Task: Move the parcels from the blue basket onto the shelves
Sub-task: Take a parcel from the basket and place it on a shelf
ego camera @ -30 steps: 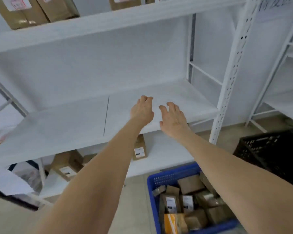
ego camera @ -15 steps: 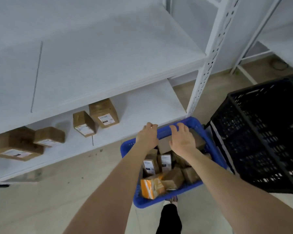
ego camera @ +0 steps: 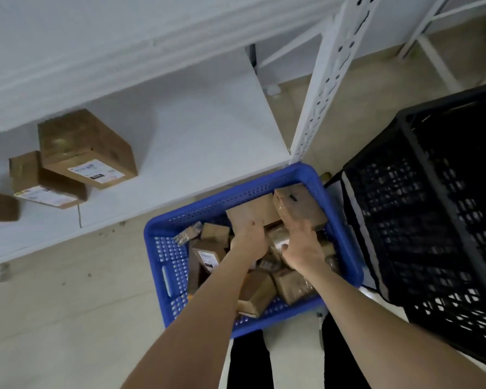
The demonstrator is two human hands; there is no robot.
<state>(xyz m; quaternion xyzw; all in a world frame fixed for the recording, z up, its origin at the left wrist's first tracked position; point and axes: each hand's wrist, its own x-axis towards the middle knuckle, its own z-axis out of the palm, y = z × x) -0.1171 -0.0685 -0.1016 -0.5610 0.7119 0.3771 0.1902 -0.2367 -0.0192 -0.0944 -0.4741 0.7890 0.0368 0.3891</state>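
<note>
The blue basket (ego camera: pixel 163 248) stands on the floor just beside the lower shelf (ego camera: pixel 208 136), with both hands inside it. The left hand (ego camera: pixel 250 240) curls its fingers over a flat brown parcel (ego camera: pixel 250 210), and the right hand (ego camera: pixel 303 248) grips the adjacent tape-wrapped parcel (ego camera: pixel 300 204). White labels on the shelved boxes (ego camera: pixel 87 147) are too blurred to read.

Blue basket (ego camera: pixel 343 220) — brown parcels (ego camera: pixel 253 213)
</note>
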